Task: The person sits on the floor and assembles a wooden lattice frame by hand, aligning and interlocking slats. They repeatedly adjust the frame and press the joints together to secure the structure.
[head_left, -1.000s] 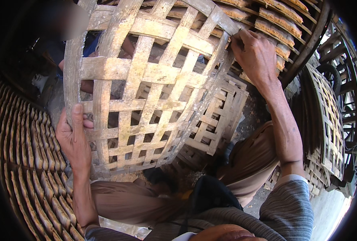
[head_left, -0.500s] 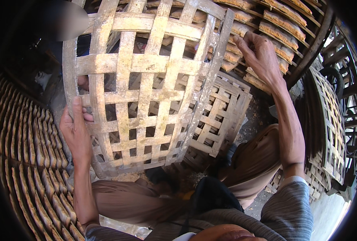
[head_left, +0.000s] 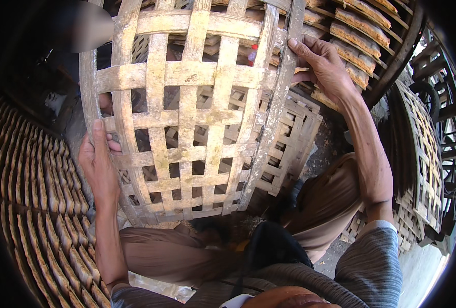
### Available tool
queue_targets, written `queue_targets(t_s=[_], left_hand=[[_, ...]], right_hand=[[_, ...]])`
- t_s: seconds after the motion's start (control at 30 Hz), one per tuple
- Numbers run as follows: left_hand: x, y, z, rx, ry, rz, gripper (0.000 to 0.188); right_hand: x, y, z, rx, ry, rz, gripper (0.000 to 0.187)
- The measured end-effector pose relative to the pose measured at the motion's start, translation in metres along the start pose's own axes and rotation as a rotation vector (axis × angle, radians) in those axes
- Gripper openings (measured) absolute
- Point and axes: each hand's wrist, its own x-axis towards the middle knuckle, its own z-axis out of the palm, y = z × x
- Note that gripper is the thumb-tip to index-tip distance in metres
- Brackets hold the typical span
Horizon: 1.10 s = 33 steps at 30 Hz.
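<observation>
Woven panel (head_left: 187, 123): open lattice of pale, stained strips in a frame, held up tilted in front of the person's legs (head_left: 181, 254), its top running out of view
Left grip (head_left: 99, 164): closed on the panel's left frame strip, thumb flat on the near face and fingers curled behind
Right grip (head_left: 325, 64): thumb laid on the right frame strip near the top, fingers passing round behind it; closed on that edge, though how firmly cannot be told
Stacked panels (head_left: 292, 141): lower down, partly hidden behind the raised one, more lattice of the same kind
Left racks (head_left: 38, 169): close rows of thin brownish slabs, beside the left forearm
Upper rack (head_left: 361, 43): orange-brown slabs on slats, just beyond the right grip
Leaning panels (head_left: 420, 154): more lattice, right of the right forearm
Step in hand: seemingly handling this one panel, steadied by both side edges
Next move: as judged here, any shift calls for both edges lifted evenly, with clearance from the upper rack's slabs
</observation>
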Motion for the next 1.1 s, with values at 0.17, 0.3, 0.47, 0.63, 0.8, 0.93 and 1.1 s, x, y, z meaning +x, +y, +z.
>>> queue_targets(t_s=[0.17, 0.3, 0.47, 0.63, 0.8, 0.93, 1.1], left_hand=[[0.003, -0.004, -0.002, -0.1, -0.019, -0.073, 0.043], [0.011, -0.006, -0.005, -0.149, 0.034, -0.104, 0.042], [0.007, -0.007, -0.001, -0.2, 0.024, -0.156, 0.04], [0.012, -0.014, -0.006, -0.214, 0.039, -0.197, 0.039], [0.012, -0.016, -0.006, -0.232, 0.071, -0.164, 0.039], [0.014, -0.014, -0.006, -0.265, 0.083, -0.144, 0.04], [0.013, -0.012, -0.004, -0.239, 0.098, -0.144, 0.041]], right_hand=[[-0.001, -0.003, 0.013, 0.001, -0.042, -0.003, 0.046], [-0.006, -0.004, 0.036, 0.009, -0.076, 0.036, 0.033], [-0.013, 0.009, 0.039, -0.058, -0.24, 0.081, 0.039], [-0.017, 0.007, 0.042, -0.078, -0.375, 0.051, 0.043], [-0.011, 0.011, 0.048, -0.203, -0.242, 0.097, 0.051], [-0.016, 0.006, 0.056, -0.05, -0.222, -0.076, 0.053], [-0.015, -0.008, 0.049, -0.152, -0.343, 0.151, 0.058]])
